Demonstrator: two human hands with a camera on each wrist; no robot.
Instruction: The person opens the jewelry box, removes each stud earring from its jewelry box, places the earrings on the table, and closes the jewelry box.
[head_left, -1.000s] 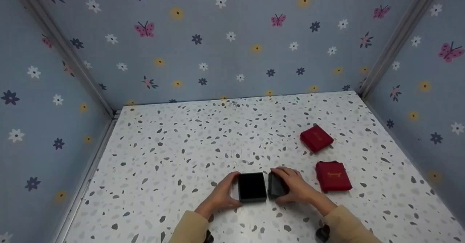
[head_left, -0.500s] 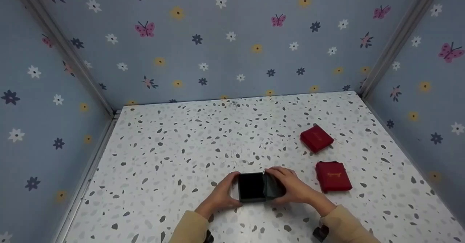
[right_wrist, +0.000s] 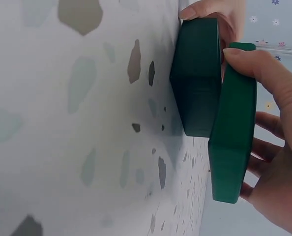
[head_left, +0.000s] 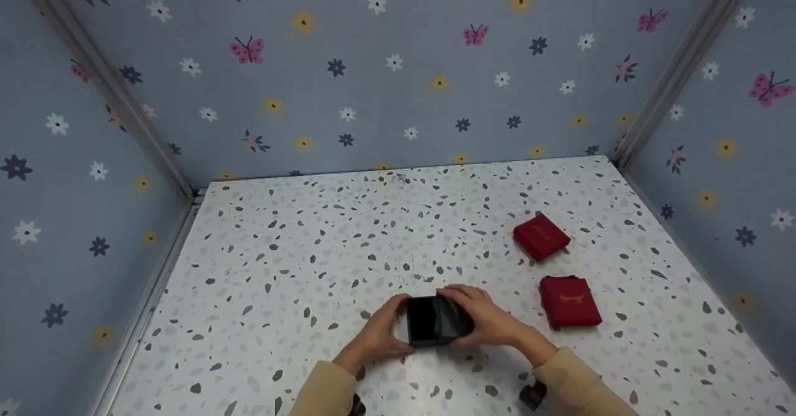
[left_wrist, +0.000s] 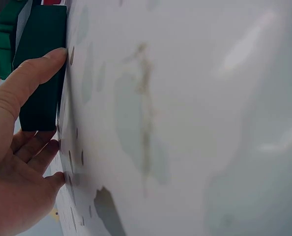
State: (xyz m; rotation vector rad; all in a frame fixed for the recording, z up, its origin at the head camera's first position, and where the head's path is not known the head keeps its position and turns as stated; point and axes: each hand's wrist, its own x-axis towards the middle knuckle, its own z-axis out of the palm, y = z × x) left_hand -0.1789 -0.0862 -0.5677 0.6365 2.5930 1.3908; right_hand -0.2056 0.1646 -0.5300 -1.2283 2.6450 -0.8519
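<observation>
A small dark green box base with a black inside sits on the speckled tabletop. My left hand holds it, thumb at the near side and fingers at the far side, as the left wrist view shows along the green wall. In my right hand is the green lid, gripped between thumb and fingers. The lid is tilted over the right part of the base, leaving the left part uncovered. Seen from the right wrist, the lid stands right above the base.
Two red square cases with gold lettering lie to the right: a turned one farther back, and another nearer my right hand. Blue flowered panels with grey metal corner posts enclose the tabletop on the back and sides.
My right hand has moved left with the lid, from beside the base to over its right part. My left hand and the base have stayed put.
</observation>
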